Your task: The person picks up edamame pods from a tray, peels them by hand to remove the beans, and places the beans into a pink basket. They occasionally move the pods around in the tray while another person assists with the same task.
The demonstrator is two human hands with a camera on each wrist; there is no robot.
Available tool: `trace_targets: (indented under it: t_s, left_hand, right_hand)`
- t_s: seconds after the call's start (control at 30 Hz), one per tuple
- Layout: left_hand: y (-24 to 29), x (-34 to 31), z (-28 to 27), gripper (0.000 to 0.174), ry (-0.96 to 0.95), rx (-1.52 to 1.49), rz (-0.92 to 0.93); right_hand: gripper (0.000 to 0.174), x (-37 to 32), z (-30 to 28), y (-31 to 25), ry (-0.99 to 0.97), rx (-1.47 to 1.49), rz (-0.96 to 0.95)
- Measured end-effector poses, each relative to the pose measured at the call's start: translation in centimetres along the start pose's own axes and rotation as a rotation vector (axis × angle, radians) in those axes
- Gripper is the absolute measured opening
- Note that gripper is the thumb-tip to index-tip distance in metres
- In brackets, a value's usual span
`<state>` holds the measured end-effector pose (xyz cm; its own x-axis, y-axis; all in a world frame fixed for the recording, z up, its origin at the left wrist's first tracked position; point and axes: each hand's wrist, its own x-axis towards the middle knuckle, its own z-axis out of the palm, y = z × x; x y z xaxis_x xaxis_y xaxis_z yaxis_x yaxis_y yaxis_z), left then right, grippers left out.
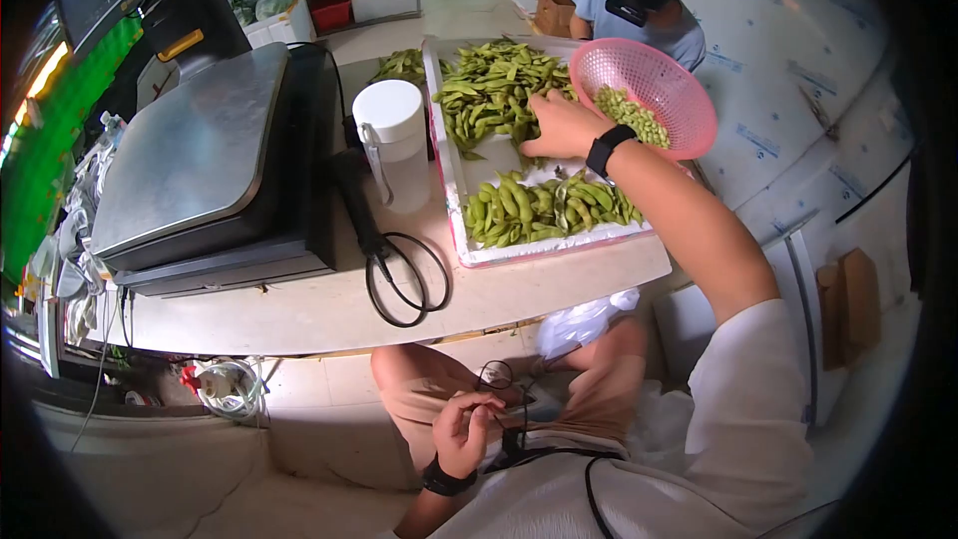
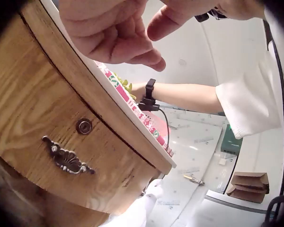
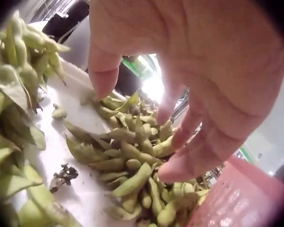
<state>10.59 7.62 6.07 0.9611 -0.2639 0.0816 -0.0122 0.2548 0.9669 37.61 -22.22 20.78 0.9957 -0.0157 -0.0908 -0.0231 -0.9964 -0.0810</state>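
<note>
Green pods lie in two groups in a white foam tray [image 1: 454,230]: a large heap [image 1: 499,80] at the back and a smaller pile [image 1: 539,210] at the front. Over the right part of the back heap is my right hand [image 1: 569,128]; in the right wrist view its fingers [image 3: 180,165] are spread and bent down over the pods [image 3: 132,184]. Beside it, a pink basket [image 1: 689,100] holding shelled beans [image 1: 629,115] leans on the tray's right side. My left hand [image 1: 461,439] hangs above my lap, loosely curled, holding nothing.
Left of the tray stand a white-lidded container [image 1: 389,120] and a scale with a metal plate [image 1: 200,150]. A looped black cable [image 1: 409,314] lies near the table's front edge. Another person [image 1: 644,5] sits beyond the basket. A wooden drawer front [image 2: 61,118] shows below the tabletop.
</note>
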Motion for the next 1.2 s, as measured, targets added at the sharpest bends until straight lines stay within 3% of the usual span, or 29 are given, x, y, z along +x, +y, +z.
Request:
trace_targets:
  t_s: [0.17, 0.47, 0.67, 0.87, 0.93, 0.97, 1.03, 1.2]
  left_hand:
    - [-0.4, -0.4, -0.7, 0.014, 0.02, 0.013, -0.005]
    - [-0.5, -0.4, -0.9, 0.015, 0.01, -0.049, -0.057]
    - [-0.6, -0.4, -1.0, 0.014, 0.011, -0.039, -0.061]
    - [-1.0, -0.6, -1.3, 0.015, 0.016, -0.055, -0.078]
    - [-1.1, -0.8, -1.4, 0.015, 0.026, -0.049, -0.09]
    - [-1.1, -0.8, -1.4, 0.015, 0.025, -0.049, -0.09]
    - [-1.1, -0.8, -1.4, 0.015, 0.024, -0.055, -0.095]
    - [-0.8, -0.7, -1.2, 0.015, 0.012, -0.039, -0.094]
  right_hand:
    - [0.09, 1.5, 1.4, -0.4, -0.081, -0.134, 0.169]
    - [0.09, 2.1, 2.0, -1.3, -0.058, -0.075, 0.295]
    - [0.077, 2.0, 2.0, -0.6, -0.053, -0.061, 0.236]
    - [0.056, 2.3, 2.8, 0.1, 0.109, -0.115, 0.131]
    - [0.039, 2.9, 2.5, 0.6, 0.159, -0.184, 0.099]
    - [0.039, 3.0, 2.4, 1.0, 0.159, -0.184, 0.1]
    - [0.022, 3.1, 1.9, 1.5, 0.295, -0.144, 0.018]
    - [0.015, 3.7, 0.3, 2.0, 0.308, -0.087, 0.072]
